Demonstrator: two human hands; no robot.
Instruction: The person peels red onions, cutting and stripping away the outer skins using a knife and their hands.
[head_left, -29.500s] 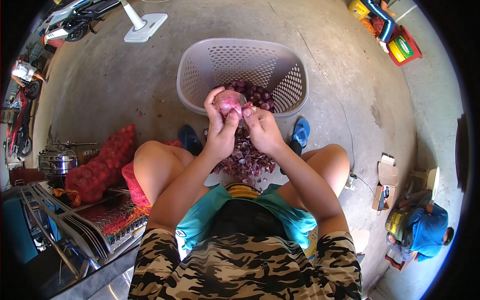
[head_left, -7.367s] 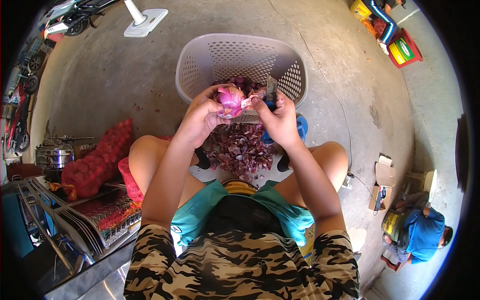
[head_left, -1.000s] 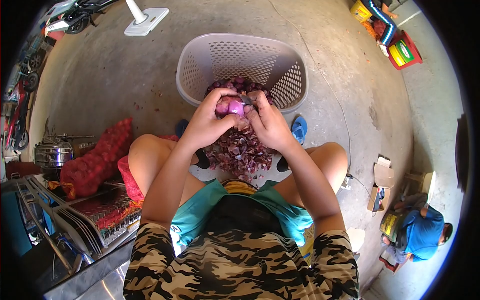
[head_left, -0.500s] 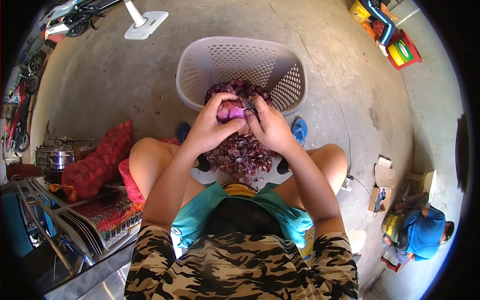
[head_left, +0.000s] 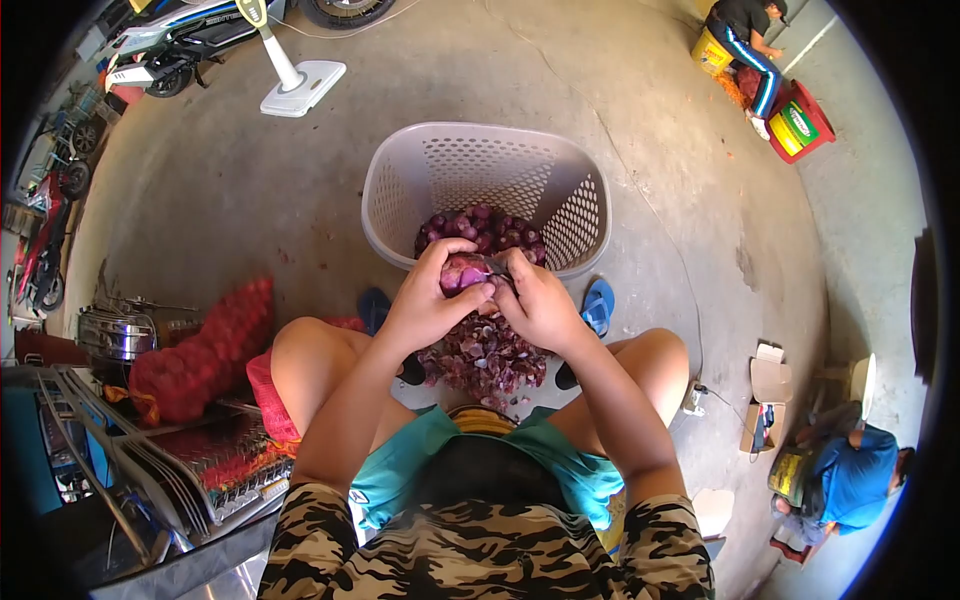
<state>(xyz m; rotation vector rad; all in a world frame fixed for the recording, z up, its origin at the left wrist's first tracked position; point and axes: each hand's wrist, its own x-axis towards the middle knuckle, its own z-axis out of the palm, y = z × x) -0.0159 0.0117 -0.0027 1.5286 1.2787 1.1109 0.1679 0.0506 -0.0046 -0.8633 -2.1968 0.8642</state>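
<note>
A purple-red onion (head_left: 464, 276) rests in my left hand (head_left: 428, 290), whose fingers and thumb curl round it. My right hand (head_left: 536, 300) is closed on a small dark knife (head_left: 496, 268), held against the right side of the onion; its handle is mostly hidden by the fingers. Beneath both hands, a heap of dry onion skins (head_left: 482, 358) lies on the floor between my feet. Just beyond them stands a grey perforated basket (head_left: 378, 210) with several purple onions (head_left: 484, 228) at its bottom.
Red mesh sacks (head_left: 208, 345) and a metal pot (head_left: 112, 335) lie to the left. A white stand (head_left: 303, 88) and motorbikes (head_left: 180, 55) are at the back left. A person in blue (head_left: 855, 480) sits at right; another (head_left: 750, 45) sits far right near a red bucket (head_left: 803, 122).
The view has tilted up, so the basket and hands appear lower. Both hands keep hold of the onion and knife, with little change in grip.
</note>
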